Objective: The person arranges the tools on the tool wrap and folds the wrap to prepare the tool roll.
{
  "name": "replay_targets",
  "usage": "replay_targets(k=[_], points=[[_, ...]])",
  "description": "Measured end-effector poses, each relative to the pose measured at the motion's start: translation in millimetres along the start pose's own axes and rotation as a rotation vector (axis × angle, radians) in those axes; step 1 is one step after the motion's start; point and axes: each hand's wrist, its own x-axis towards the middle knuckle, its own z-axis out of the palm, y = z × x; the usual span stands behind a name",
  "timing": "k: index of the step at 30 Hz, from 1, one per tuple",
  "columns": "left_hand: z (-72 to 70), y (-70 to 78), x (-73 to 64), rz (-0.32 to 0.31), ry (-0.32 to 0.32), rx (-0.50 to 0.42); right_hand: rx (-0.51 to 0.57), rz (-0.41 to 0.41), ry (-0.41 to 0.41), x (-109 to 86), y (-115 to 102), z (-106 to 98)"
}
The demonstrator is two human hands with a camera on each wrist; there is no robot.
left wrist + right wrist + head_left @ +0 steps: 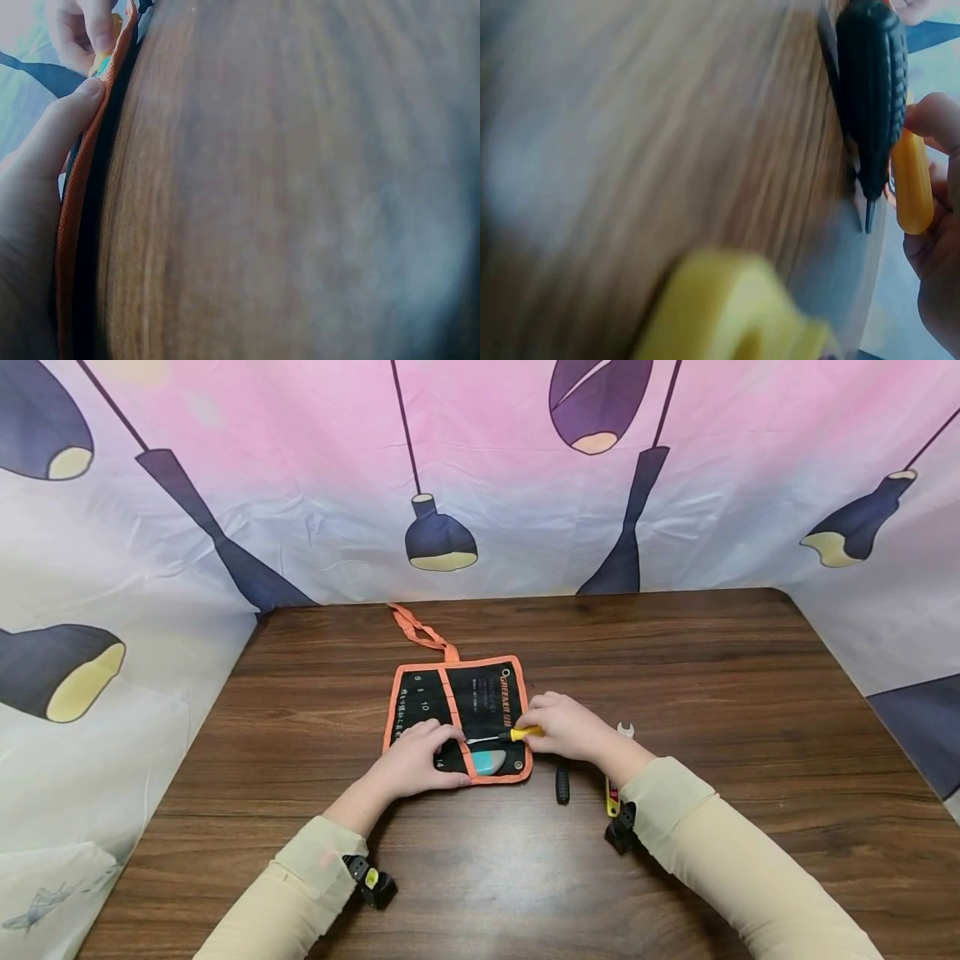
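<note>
Hand, left (pixel 417 758): spread on pouch (pixel 483 693)
Hand, right (pixel 567 727): pinching yellow screwdriver (pixel 517 735)
Screwdriver: between hands, at pouch's right edge

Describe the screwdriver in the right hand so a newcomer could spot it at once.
On the brown wooden table lies a black tool pouch with orange edging. Over its right half, the right hand holds the screwdriver. Its yellow handle sets it apart from the turquoise-and-grey item on the pouch and the small black tool on the table.
</note>
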Motion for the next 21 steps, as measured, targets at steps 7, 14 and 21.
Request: replay_targets(k=[7, 14, 21], points=[[0.9, -0.6, 0.1, 0.004, 0.01, 0.005, -0.031, -0.012, -0.024, 11.5, -8.8, 3.0], [0.4, -0.2, 0.0, 0.022, 0.016, 0.005, -0.017, -0.018, -0.039, 22.9, -16.7, 10.5], [0.6, -0.6, -0.1, 0.023, 0.019, 0.012, 0.033, 0.036, -0.046, 20.6, -14.7, 11.5]])
